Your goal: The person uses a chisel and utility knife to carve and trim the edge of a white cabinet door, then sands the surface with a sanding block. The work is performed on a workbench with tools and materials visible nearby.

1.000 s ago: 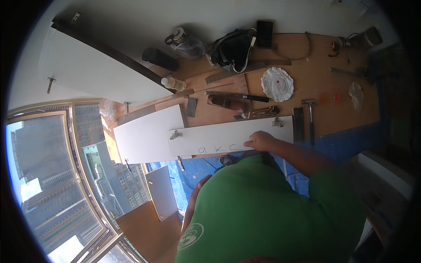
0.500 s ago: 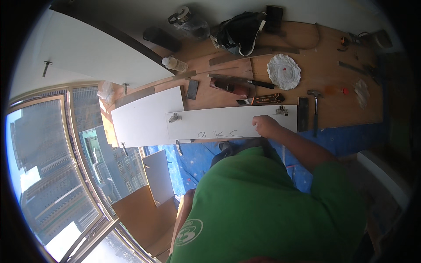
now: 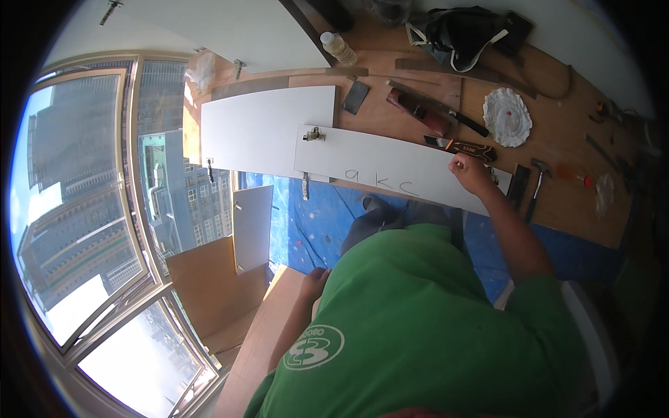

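A long white panel (image 3: 390,159) with dark handwriting lies along the near side of the workbench, a metal hinge (image 3: 313,134) at its left end. My right hand (image 3: 474,174) rests at the panel's right part, fingers curled closed, beside a second hinge (image 3: 493,174). Whether anything is inside it, I cannot make out. Just beyond this hand lies a black and orange utility knife (image 3: 468,148). My left hand (image 3: 316,282) hangs low at my left side by a pale wooden board (image 3: 259,324); its fingers are mostly hidden.
A wider white panel (image 3: 265,129) lies partly beneath the long one. On the bench (image 3: 564,209) are a hand plane (image 3: 418,111), a hammer (image 3: 538,182), a crumpled white disc (image 3: 507,117), a bottle (image 3: 339,49) and a black bag (image 3: 463,35). Windows (image 3: 77,202) stand at left; blue sheeting (image 3: 300,223) covers the floor.
The view has swung left, so the bench shifts to the right and tilts. My left hand now shows more fully. My right hand has moved along the panel toward its right end.
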The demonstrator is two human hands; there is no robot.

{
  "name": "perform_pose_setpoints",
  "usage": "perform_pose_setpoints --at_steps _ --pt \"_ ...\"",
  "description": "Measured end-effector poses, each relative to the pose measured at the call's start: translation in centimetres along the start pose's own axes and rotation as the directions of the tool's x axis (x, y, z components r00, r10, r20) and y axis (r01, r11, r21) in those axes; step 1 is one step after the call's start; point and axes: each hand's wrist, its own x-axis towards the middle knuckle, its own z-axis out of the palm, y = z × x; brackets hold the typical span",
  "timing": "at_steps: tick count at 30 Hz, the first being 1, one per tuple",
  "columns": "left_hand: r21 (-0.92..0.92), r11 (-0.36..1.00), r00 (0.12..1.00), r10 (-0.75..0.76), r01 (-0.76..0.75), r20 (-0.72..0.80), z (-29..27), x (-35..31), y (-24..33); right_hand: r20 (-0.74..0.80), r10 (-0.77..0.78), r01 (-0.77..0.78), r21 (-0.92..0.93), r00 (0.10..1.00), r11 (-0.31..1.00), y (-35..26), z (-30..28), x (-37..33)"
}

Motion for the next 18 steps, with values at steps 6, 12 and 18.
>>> perform_pose_setpoints --at_steps 6,12,18 --pt "0.005 1.000 0.997 -0.001 0.001 -0.083 -1.2 -0.6 3.4 0.040 0.020 -0.021 0.022 0.999 1.000 1.7 1.2 -0.4" --pt "0.021 1.000 1.000 -0.002 0.002 -0.018 -0.5 -0.4 0.0 0.081 0.097 -0.097 -0.005 0.992 0.995 0.7 0.8 -1.0" --pt "-0.041 0.999 0.999 -0.029 0.030 0.015 0.2 0.2 -1.5 0.057 0.105 -0.106 0.012 0.993 0.994 3.0 1.0 -1.6"
